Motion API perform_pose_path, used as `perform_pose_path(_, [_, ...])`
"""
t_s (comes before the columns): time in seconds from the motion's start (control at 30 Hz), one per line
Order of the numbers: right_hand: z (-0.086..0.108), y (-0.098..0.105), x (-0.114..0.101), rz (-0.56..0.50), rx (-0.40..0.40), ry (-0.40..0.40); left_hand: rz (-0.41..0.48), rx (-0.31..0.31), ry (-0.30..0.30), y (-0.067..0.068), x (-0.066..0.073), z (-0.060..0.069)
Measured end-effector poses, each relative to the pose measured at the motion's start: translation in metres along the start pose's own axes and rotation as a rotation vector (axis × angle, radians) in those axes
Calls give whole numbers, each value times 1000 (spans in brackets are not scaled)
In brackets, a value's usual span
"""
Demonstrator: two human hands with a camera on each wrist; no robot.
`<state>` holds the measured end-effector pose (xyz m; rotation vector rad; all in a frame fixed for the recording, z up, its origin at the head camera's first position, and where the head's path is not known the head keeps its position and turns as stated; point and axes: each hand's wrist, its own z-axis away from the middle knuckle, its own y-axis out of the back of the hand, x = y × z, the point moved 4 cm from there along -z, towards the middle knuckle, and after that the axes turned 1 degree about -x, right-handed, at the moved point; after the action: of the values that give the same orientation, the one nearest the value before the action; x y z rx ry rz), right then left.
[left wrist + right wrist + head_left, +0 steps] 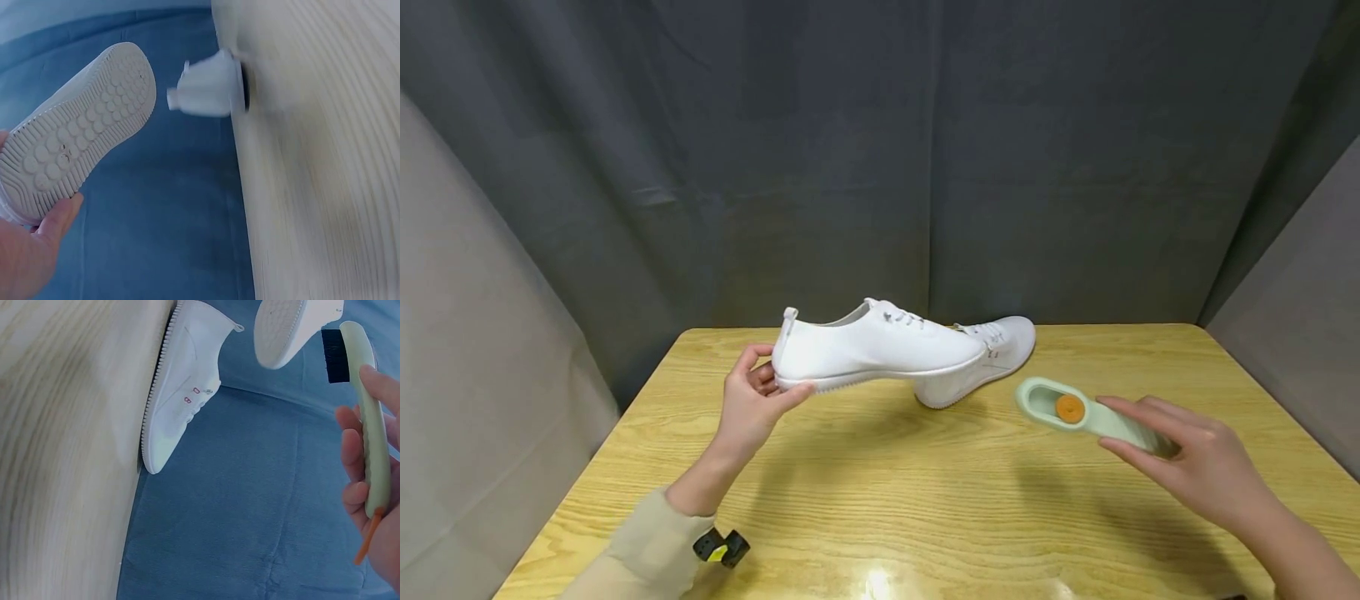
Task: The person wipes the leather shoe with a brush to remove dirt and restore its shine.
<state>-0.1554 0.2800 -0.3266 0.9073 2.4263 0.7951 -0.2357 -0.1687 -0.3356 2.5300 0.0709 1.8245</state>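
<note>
My left hand (752, 400) grips a white lace-up shoe (872, 350) by its heel, lifted off the table with the toe to the right. In the left wrist view the ridged sole (94, 125) faces the camera, with the thumb pressed along its edge. My right hand (1202, 458) holds a pale green shoe brush (1112, 421) above the table; an orange button (1070, 408) sits in its head. Dark bristles (335, 356) show in the right wrist view, pointing away from the palm. The brush and the held shoe are apart.
A second white shoe (1007, 342) stands at the back of the wooden table (880, 500), partly hidden behind the held one. Dark grey curtain (820, 167) hangs behind the table, with paler cloth (467, 375) at the sides.
</note>
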Motion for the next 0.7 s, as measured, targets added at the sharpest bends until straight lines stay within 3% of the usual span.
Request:
perform_pose_path(0.33, [-4, 4, -1, -12, 15, -3, 130, -189, 40, -54, -9, 5])
perform_pose_path(0.7, [-3, 1, 3, -11, 20, -3, 150, -264, 237, -96, -47, 16])
